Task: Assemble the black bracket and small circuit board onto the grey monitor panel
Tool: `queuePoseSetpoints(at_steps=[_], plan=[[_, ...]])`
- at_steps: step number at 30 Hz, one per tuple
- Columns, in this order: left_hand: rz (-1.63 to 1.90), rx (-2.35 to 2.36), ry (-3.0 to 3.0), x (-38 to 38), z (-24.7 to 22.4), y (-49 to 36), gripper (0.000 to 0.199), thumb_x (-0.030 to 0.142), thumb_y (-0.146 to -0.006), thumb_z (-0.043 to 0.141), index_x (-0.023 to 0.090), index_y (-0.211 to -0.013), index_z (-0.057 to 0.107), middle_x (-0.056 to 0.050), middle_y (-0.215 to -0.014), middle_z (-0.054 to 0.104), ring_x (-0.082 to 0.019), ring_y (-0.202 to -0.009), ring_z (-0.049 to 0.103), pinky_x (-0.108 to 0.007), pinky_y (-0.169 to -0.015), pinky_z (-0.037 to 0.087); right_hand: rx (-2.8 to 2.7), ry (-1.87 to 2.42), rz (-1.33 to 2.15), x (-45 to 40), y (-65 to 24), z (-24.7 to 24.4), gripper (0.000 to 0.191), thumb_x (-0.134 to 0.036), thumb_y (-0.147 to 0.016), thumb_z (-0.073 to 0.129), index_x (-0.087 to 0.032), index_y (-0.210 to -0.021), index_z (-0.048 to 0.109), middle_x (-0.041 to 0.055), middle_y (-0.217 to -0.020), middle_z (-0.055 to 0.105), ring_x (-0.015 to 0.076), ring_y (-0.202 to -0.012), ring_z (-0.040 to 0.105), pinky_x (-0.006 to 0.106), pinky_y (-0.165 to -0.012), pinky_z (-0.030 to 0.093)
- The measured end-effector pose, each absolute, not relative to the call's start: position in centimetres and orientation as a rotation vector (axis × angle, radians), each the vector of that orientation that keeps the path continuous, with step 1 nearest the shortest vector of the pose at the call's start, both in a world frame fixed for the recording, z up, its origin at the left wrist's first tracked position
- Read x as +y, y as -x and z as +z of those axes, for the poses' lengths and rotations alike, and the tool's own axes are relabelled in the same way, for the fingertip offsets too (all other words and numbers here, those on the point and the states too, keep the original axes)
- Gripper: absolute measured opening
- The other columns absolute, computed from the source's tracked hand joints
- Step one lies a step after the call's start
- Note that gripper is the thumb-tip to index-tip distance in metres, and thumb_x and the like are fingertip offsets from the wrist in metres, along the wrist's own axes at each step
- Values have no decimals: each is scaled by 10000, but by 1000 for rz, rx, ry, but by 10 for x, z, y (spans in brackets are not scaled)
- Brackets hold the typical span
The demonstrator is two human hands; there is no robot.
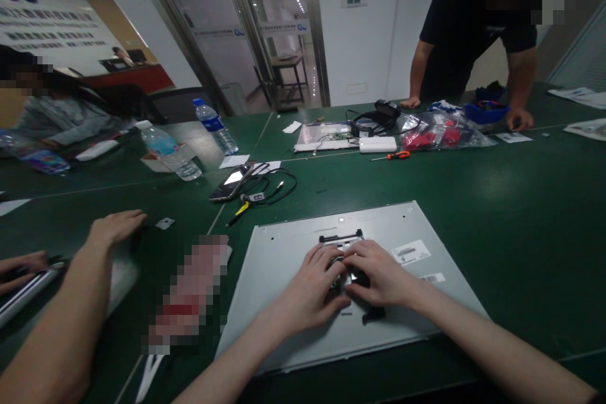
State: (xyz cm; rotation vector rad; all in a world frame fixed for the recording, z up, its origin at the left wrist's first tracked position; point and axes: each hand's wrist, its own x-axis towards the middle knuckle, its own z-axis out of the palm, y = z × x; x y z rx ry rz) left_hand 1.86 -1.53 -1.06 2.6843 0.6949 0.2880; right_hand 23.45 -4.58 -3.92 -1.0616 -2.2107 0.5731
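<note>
A flat grey metal panel [284, 265], like the back of a display, lies on the table before me. At its middle, my left hand [312, 284] and my right hand [379, 274] meet with bent fingers around a small part that looks like a circuit board [337, 281]. The fingers cover most of this part, so its outline is hidden. Just beyond the fingertips runs a black bracket [341, 237]. Another black piece [374, 315] shows below my right hand. White labels [411, 252] are stuck on the panel's right side.
Left of the panel are a blurred-out object [189, 290] and a co-worker's arm [71, 303]. Farther back lie a phone [231, 182], cables [279, 192], bottles [215, 126], an orange screwdriver [398, 156] and plastic bags [445, 132]. A person [468, 25] leans on the far edge.
</note>
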Motion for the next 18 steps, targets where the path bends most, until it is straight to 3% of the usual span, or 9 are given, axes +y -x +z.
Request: queuePoseSetpoints(at_steps=[7,18], plan=[[272,701,-2651,-16,-7,-19,618,333,-812,767,251,-1349,473,-106,-1407,482,-332,-1337,408,-577,-1188,272,-2217,1051,586,-45,-235,-42,366,-196,-774,751,-200,-1118,623,98,-1223,634,276,-1134,550,470,-989,442],[255,713,-2628,-17,-5,-20,589,326,-811,769,249,-1324,489,-105,-1388,500,-328,-1327,419,-582,-1187,268,-2230,1055,592,-44,-235,-42,371,-208,-762,758,-186,-1106,622,102,-1207,634,274,-1118,550,459,-988,443]])
